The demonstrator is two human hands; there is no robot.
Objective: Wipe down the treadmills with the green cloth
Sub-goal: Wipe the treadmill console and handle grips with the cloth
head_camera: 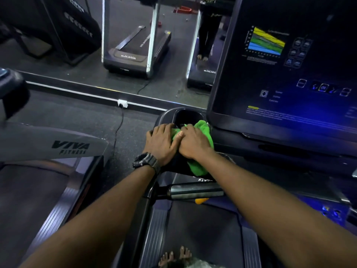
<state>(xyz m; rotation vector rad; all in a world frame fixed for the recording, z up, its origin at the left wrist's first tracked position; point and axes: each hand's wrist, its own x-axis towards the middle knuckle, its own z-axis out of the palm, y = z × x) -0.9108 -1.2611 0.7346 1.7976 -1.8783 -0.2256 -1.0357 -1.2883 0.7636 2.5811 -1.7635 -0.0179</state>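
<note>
The green cloth (203, 130) lies bunched on the left cup-holder arm (170, 115) of the treadmill I stand on, just left of its dark console screen (280, 74). My right hand (193, 143) presses down on top of the cloth, fingers curled over it. My left hand (161, 142), with a black watch on the wrist, rests flat beside it, gripping the arm's edge and touching the cloth's left side. Cloth ends stick out above and below my right hand.
A metal handlebar (195, 191) crosses below my wrists. A second treadmill with a VIVA Fitness upright (58, 144) stands on the left. A mirror wall (116, 55) ahead reflects treadmills; a wall socket (122, 103) and cable sit at its base. My bare feet (173, 257) stand on the belt.
</note>
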